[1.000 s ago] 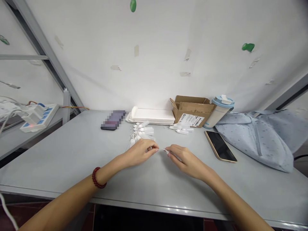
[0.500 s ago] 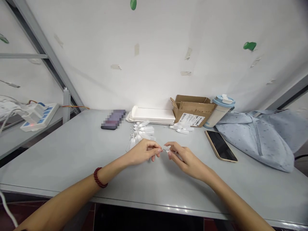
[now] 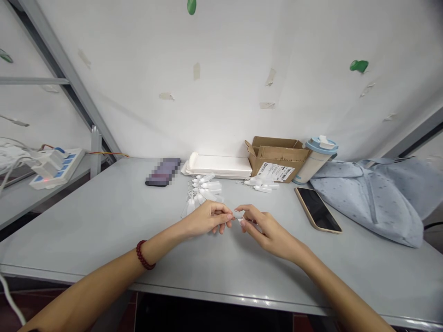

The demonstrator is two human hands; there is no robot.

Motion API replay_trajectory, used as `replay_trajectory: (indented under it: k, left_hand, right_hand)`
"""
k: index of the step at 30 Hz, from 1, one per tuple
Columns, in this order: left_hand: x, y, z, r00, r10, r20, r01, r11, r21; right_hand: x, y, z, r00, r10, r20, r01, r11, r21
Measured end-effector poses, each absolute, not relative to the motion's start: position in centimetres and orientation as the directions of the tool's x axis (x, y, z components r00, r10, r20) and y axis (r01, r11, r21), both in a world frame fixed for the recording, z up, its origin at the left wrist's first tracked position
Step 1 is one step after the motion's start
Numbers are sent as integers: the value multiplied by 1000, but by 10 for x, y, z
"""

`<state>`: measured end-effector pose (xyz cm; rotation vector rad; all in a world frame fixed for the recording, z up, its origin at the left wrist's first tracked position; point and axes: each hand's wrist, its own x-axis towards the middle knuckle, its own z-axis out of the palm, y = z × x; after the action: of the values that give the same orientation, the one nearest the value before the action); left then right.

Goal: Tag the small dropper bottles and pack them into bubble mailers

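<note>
Over the middle of the grey table, my left hand (image 3: 209, 216) and my right hand (image 3: 265, 227) face each other, fingertips almost meeting. Between them is a small whitish, translucent piece (image 3: 238, 215); its exact kind does not show. Thumb and fingers of my right hand are closed on it. My left hand is pinched at its left end, and what those fingertips hold is too small to name. Just beyond my left hand lie several small translucent white tubes with thin loops (image 3: 207, 186). More such tubes (image 3: 263, 184) lie farther right, before the cardboard box.
Along the wall stand a stack of white trays (image 3: 219, 165), an open cardboard box (image 3: 277, 159) and a blue-lidded cup (image 3: 314, 159). One phone (image 3: 318, 210) and a grey-blue cloth bag (image 3: 367, 198) lie right; a dark phone (image 3: 162, 173) lies left. A power strip (image 3: 58, 170) is far left.
The small whitish piece between my fingertips has turned and now shows a broader pale face, where a thin dark line showed before. Both hands have barely moved.
</note>
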<state>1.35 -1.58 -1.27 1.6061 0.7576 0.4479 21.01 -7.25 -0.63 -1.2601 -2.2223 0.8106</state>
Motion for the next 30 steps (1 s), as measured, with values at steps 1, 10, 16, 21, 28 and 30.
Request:
replay_trajectory:
  k: [1, 10, 16, 21, 28, 30]
  left_hand:
    - [14, -16, -12, 708, 694, -130, 218, -41, 975]
    - [13, -16, -13, 716, 686, -126, 190, -18, 982]
    - [13, -18, -12, 715, 684, -147, 242, -45, 969]
    - [15, -21, -13, 720, 684, -117, 219, -64, 974]
    - [15, -23, -19, 737, 667, -104, 202, -71, 977]
    - [15, -23, -20, 740, 664, -111, 204, -63, 977]
  right_hand:
    - [210, -73, -6, -479, 872, 102, 604, 411, -682]
    - [210, -73, -7, -479, 871, 112, 617, 425, -662]
    - [208, -74, -9, -480, 869, 120, 617, 432, -658]
    - [206, -75, -12, -488, 866, 114, 601, 427, -676]
    - [205, -76, -14, -494, 865, 83, 593, 405, -696]
    - [205, -76, -13, -493, 867, 79, 594, 402, -697]
